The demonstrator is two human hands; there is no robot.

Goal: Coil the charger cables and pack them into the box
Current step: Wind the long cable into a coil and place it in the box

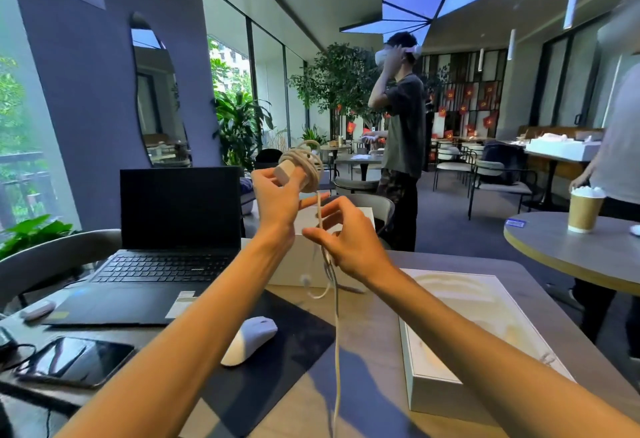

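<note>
The left hand is raised above the desk, its fingers curled round a white charger brick with several turns of cable wound about it. Just below and to the right, the right hand pinches the loose run of the cable, which hangs down toward the near edge. Behind the hands stands an open white box; its flat lid lies at the right. A laptop, mouse and phone sit at the left.
</note>
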